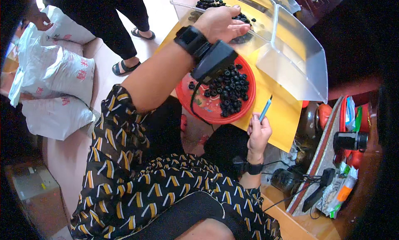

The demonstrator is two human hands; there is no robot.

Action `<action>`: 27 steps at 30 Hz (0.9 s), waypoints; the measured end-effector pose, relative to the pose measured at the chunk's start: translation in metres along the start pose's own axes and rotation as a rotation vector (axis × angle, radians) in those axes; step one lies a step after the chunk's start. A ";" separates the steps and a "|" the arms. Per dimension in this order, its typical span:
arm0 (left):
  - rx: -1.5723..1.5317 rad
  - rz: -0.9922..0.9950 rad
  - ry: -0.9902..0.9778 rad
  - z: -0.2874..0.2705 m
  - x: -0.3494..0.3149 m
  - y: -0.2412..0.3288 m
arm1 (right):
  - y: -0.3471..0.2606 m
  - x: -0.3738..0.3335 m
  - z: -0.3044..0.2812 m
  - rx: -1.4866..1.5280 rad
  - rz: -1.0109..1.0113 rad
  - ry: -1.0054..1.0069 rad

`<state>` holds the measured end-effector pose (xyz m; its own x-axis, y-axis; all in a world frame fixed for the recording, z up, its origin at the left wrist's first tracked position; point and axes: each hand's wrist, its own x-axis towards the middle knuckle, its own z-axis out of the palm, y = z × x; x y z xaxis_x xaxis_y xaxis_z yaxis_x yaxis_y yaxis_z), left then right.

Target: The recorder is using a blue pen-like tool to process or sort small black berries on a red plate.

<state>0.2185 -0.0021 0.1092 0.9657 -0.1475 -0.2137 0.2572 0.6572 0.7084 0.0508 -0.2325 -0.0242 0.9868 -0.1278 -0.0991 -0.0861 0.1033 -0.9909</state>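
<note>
My left hand (220, 23) reaches over the clear plastic box (291, 59), palm partly upturned, its fingers apart with nothing visible in them. Small round black parts (210, 3) lie in a heap in that box's left compartment, partly hidden by the hand. A slim light-blue knife (265, 110) with a dark pointed tip is gripped in my right hand (258, 136), tip upward, beside the round red tray (203, 107). More black ring-like parts (235, 90) fill the tray's right side. A black device strapped to my left wrist covers the tray's upper left.
Under box and tray is a yellow sheet (286, 119). At the right, cables, packets and a black cylinder (351, 141) crowd a ledge. Another person's legs (124, 28) stand at the upper left, beside stacked white sacks (68, 69). A cardboard box (35, 186) sits lower left.
</note>
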 end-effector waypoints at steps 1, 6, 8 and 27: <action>0.004 -0.004 0.001 -0.006 -0.005 -0.003 | 0.001 0.000 -0.002 0.004 0.003 0.003; 0.950 0.110 -0.029 -0.077 -0.069 -0.025 | 0.011 0.003 -0.003 -0.109 -0.104 -0.013; 1.149 0.133 0.025 -0.094 -0.094 -0.043 | 0.013 0.003 -0.001 -0.154 -0.123 -0.010; 1.158 0.396 -0.129 -0.091 -0.132 -0.094 | 0.005 -0.004 0.002 -0.266 -0.152 -0.015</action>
<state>0.0634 0.0226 0.0096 0.9639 -0.2021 0.1731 -0.2377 -0.3608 0.9018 0.0471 -0.2291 -0.0289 0.9929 -0.1074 0.0517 0.0319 -0.1784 -0.9834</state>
